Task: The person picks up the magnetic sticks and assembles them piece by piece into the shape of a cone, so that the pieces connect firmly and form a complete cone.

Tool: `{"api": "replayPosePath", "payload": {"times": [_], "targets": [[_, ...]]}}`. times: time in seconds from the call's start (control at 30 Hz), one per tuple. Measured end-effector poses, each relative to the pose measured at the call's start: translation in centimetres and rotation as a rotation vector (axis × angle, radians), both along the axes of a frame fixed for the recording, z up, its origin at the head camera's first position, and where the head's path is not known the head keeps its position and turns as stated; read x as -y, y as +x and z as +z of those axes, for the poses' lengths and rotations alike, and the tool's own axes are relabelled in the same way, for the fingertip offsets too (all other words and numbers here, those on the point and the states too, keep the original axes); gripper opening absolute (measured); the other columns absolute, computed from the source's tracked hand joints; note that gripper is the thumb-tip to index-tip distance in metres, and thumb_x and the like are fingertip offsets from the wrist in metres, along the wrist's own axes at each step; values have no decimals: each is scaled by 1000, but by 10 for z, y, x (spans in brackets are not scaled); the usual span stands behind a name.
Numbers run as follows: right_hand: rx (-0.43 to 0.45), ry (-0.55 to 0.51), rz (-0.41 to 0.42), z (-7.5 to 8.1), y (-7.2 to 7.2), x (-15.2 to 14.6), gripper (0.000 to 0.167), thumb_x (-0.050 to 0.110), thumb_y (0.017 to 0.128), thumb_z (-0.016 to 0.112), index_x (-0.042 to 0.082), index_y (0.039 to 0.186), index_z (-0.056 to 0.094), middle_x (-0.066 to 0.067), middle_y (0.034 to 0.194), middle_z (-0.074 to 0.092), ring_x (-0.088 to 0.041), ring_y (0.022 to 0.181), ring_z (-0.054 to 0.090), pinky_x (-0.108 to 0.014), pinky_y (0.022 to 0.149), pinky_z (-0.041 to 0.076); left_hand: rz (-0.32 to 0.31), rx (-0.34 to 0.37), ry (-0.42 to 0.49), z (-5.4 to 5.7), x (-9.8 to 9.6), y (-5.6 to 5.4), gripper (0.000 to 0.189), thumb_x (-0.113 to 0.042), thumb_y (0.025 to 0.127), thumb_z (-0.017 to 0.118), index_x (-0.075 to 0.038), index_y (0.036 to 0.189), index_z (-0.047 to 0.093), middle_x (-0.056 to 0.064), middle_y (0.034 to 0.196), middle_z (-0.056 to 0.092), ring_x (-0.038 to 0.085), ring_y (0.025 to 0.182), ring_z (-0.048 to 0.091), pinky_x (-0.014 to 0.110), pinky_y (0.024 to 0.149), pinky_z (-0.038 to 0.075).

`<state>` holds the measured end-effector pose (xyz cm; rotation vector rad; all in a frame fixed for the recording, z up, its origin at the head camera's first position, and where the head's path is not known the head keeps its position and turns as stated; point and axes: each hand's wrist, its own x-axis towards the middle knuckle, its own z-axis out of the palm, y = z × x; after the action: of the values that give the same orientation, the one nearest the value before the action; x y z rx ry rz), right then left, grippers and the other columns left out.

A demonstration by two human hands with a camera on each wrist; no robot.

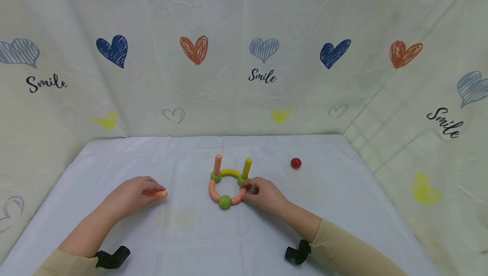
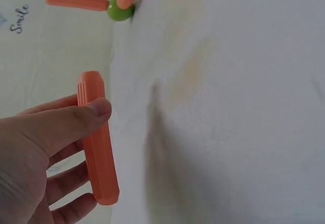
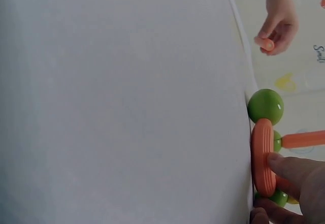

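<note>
A ring of curved orange and yellow rods joined by green balls lies on the table. Its front ball (image 1: pixel 225 202) has no upright, while an orange rod (image 1: pixel 217 164) and a yellow rod (image 1: pixel 247 168) rise from the two back balls. My right hand (image 1: pixel 264 195) pinches the ring's right-hand curved orange rod (image 3: pixel 262 158) between thumb and fingers, close to the right green ball. Left of the ring, my left hand (image 1: pixel 137 195) holds a loose straight orange rod (image 2: pixel 98 142), thumb on one side and fingers behind it.
A red ball (image 1: pixel 296 163) sits at the back right of the white-clothed table (image 1: pixel 213 242). Black curved pieces (image 1: pixel 113 257) show beside both sleeve cuffs. Pale sheets printed with hearts (image 1: pixel 194 50) stand behind and at the sides.
</note>
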<state>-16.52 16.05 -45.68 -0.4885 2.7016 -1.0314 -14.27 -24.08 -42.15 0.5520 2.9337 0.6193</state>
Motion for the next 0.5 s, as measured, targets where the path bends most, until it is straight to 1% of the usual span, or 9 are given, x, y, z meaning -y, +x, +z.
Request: {"api": "replayPosePath", "payload": {"times": [0.07, 0.2, 0.3, 0.4, 0.47, 0.5], "targets": [[1, 0, -1, 0, 0, 0, 28, 27, 87, 78, 21, 114, 74, 8, 103, 64, -14, 80, 53, -28, 67, 47, -8, -19, 24, 2, -4, 1, 21, -41, 88, 74, -28, 103, 78, -19, 94, 67, 13, 94, 64, 43, 87, 51], [4, -6, -6, 1, 0, 0, 28, 28, 87, 78, 20, 114, 74, 7, 101, 64, -15, 79, 53, -28, 66, 46, 10, -19, 87, 5, -15, 3, 21, -38, 88, 75, -27, 105, 78, -17, 99, 71, 17, 103, 65, 44, 92, 50], [5, -9, -7, 1, 0, 1, 28, 27, 87, 78, 20, 114, 74, 7, 102, 64, -15, 79, 53, -28, 66, 46, 47, -15, 114, 7, -27, 4, 24, -37, 89, 74, -25, 109, 77, -14, 103, 71, 18, 103, 64, 45, 92, 49], [5, -8, -5, 1, 0, 1, 27, 27, 87, 77, 20, 114, 74, 7, 102, 64, -15, 80, 53, -28, 66, 47, 87, -35, 128, 6, -40, 5, 27, -35, 89, 74, -24, 114, 75, -12, 107, 70, 17, 103, 63, 46, 91, 49], [2, -8, -2, 2, 1, 1, 27, 26, 88, 77, 20, 114, 74, 8, 103, 65, -15, 81, 53, -28, 67, 47, 99, -63, 152, 4, -50, 5, 30, -36, 90, 74, -24, 117, 73, -13, 106, 70, 17, 102, 63, 45, 91, 49], [0, -8, -2, 2, 1, 1, 27, 26, 88, 77, 20, 115, 74, 8, 104, 65, -15, 81, 53, -28, 68, 47, 103, -65, 168, 5, -55, 5, 31, -35, 90, 74, -24, 119, 72, -13, 106, 70, 17, 103, 63, 44, 91, 49]]}}
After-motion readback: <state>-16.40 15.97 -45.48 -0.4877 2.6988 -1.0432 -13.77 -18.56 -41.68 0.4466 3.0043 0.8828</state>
